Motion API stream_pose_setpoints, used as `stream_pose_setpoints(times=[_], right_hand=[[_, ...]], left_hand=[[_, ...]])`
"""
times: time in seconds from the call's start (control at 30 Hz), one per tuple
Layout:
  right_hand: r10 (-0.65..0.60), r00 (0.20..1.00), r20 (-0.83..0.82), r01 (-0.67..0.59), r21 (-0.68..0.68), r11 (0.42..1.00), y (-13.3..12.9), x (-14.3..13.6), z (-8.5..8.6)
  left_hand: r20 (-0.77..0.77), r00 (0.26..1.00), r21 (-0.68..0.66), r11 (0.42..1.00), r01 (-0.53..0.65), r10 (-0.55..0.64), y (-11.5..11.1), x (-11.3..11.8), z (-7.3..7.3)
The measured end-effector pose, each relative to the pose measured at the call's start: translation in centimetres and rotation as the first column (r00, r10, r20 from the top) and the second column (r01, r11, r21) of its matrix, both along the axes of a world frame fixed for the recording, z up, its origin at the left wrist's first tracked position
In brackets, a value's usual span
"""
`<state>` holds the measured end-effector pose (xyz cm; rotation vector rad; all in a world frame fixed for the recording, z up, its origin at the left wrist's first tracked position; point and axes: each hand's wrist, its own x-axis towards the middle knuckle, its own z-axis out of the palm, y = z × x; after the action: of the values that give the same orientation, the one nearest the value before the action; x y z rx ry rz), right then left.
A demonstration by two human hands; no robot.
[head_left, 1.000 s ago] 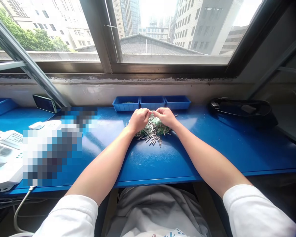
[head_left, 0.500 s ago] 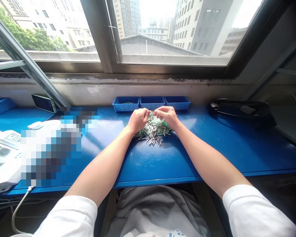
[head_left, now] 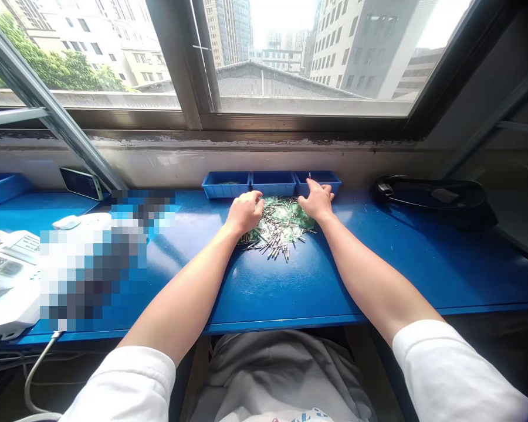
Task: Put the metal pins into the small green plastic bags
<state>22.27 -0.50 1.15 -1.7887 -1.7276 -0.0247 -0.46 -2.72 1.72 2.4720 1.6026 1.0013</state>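
Note:
A heap of slim metal pins (head_left: 276, 241), mixed with green clear plastic (head_left: 297, 221), lies on the blue table between my hands. At the heap's upper left edge, my left hand (head_left: 245, 212) has its fingers curled with thumb and forefinger near each other; what they hold, if anything, is too small to make out. My right hand (head_left: 317, 200) reaches to the front of the right blue bin (head_left: 335, 183). One small bright pin (head_left: 310, 175) sticks up from its pinched fingertips, over the bin. The middle blue bin (head_left: 273, 190) stands beside it.
The left blue bin (head_left: 224, 191) holds some greenish material. To the left are a propped phone (head_left: 81, 183), white chargers (head_left: 13, 252) with a cable and a pixelated patch. A black tray-like object (head_left: 435, 196) lies at the right. Window and wall stand behind the table (head_left: 273, 299).
My right hand has moved up and right, from beside my left hand to the right bin, with a small pin in its fingers. The left hand has stayed nearly in place.

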Motion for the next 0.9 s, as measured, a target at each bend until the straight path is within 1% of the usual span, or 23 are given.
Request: stream_pose_setpoints(times=[0.07, 0.13, 0.3, 0.37, 0.47, 0.53, 0.57, 0.63, 0.67, 0.83, 0.9], right_hand=[[-0.030, 0.999, 0.025, 0.031, -0.052, 0.998, 0.2, 0.2, -0.1], [-0.035, 0.999, 0.035, 0.038, -0.076, 0.996, 0.2, 0.2, -0.1], [-0.022, 1.000, -0.009, 0.021, -0.086, 0.996, 0.4, 0.1, -0.4], [0.001, 0.999, -0.035, -0.003, -0.046, 0.999, 0.5, 0.0, -0.5], [0.060, 0.996, -0.064, -0.054, 0.100, 0.994, 0.3, -0.5, -0.2], [0.148, 0.988, -0.054, -0.137, 0.166, 0.977, -0.1, -0.9, 0.2], [0.205, 0.978, -0.037, -0.196, 0.167, 0.966, -0.3, -1.2, 0.4], [0.304, 0.953, 0.005, -0.303, 0.119, 0.946, -0.9, -1.6, 0.8], [0.333, 0.943, 0.024, -0.334, 0.086, 0.939, -1.2, -1.8, 1.0], [0.379, 0.920, 0.101, -0.371, -0.094, 0.924, -2.3, -2.5, 0.7], [0.401, 0.907, 0.128, -0.386, -0.124, 0.914, -2.4, -2.7, 0.5]], left_hand=[[-0.015, 1.000, -0.007, 1.000, 0.013, -0.014, -0.1, 0.1, 0.0], [-0.024, 0.999, -0.013, 1.000, 0.021, -0.022, -0.2, 0.1, 0.1], [-0.033, 0.999, -0.032, 0.999, 0.027, -0.028, -0.3, 0.1, 0.1], [-0.041, 0.999, -0.035, 0.999, 0.031, -0.032, -0.3, 0.1, 0.1], [-0.065, 0.997, -0.027, 0.999, 0.035, -0.037, -0.2, 0.0, 0.0], [-0.087, 0.995, -0.019, 0.999, 0.039, -0.041, -0.2, -0.1, -0.2], [-0.100, 0.994, -0.017, 0.999, 0.042, -0.043, -0.2, -0.1, -0.3], [-0.129, 0.990, -0.019, 0.999, 0.049, -0.051, -0.1, -0.1, -0.4], [-0.144, 0.988, -0.023, 0.998, 0.053, -0.055, -0.1, -0.1, -0.5], [-0.185, 0.980, -0.042, 0.997, 0.069, -0.076, -0.2, -0.2, -0.7], [-0.189, 0.979, -0.044, 0.996, 0.073, -0.080, -0.3, -0.2, -0.7]])
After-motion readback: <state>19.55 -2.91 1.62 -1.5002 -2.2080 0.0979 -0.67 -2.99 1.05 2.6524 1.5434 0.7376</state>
